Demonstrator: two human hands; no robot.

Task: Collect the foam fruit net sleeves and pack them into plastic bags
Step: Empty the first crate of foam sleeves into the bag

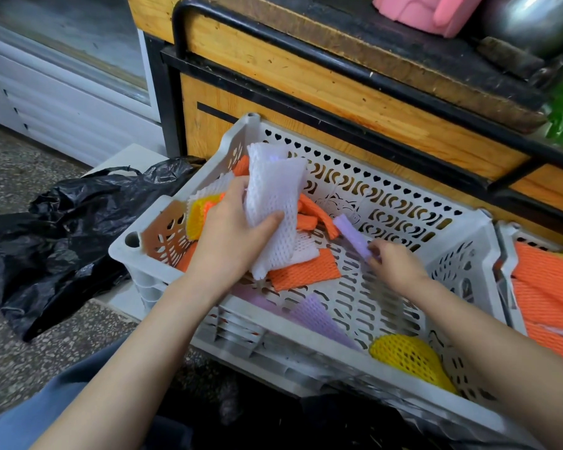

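— How far along is the person?

— Partway through collecting, it seems, with packing not yet begun. The left hand has its grip closed round a bundle of white sleeves, thumb pressed across the front. It holds them upright over the left end of the crate. The right hand pinches one end of a rolled lilac sleeve, low over the crate's bottom near the far wall.

— And the bag?

— The black plastic bag lies crumpled on the floor, just left of the crate. Whether anything is inside cannot be told.

— What is left to gather?

— Orange sleeves lie under and behind the white bundle, and a flat lilac piece lies by the near wall. A yellow sleeve sits in the near right corner, and yellow and orange pieces lie beside the left hand. A second crate to the right holds a heap of orange ones. So a good deal probably remains.

— What are they made of?

— Soft foam mesh with diamond-shaped holes, likely light and springy. Most are flattened tubes, while the lilac one is rolled into a narrow cylinder. The crate is hard white plastic, pierced with heart and crescent cut-outs, and much of its slotted bottom shows bare. The bag is thin, glossy, wrinkled film.
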